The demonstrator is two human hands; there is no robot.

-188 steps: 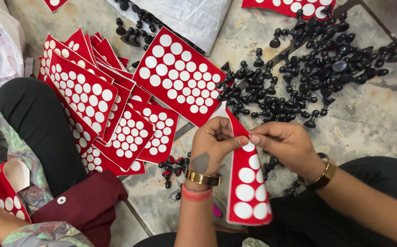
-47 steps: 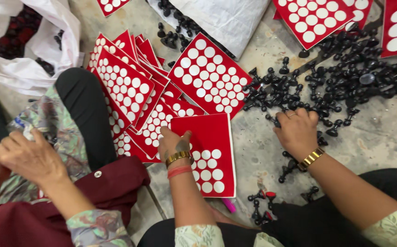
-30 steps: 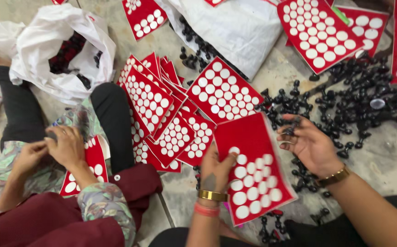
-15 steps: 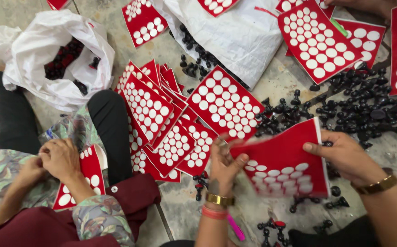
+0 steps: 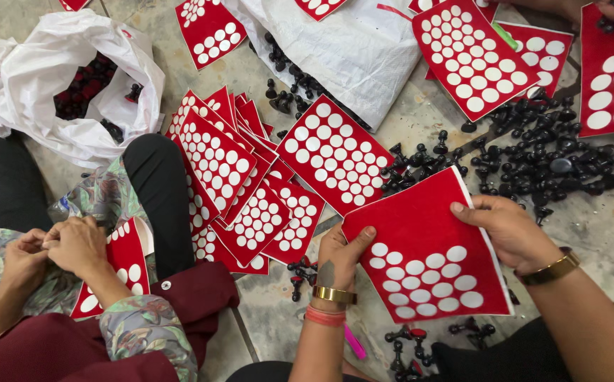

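From my remote seat I see the left hand (image 5: 342, 249) and right hand (image 5: 508, 228) gripping opposite edges of a red sheet of white round stickers (image 5: 427, 255), apparently held flat for reading, above the floor beside scattered black chess pieces (image 5: 554, 159).

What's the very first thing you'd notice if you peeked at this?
The big red sheet dotted with white circles, held up in the middle by the left hand and right hand. Behind it, more red dotted sheets fan across the floor, and small black pieces pile up at right.
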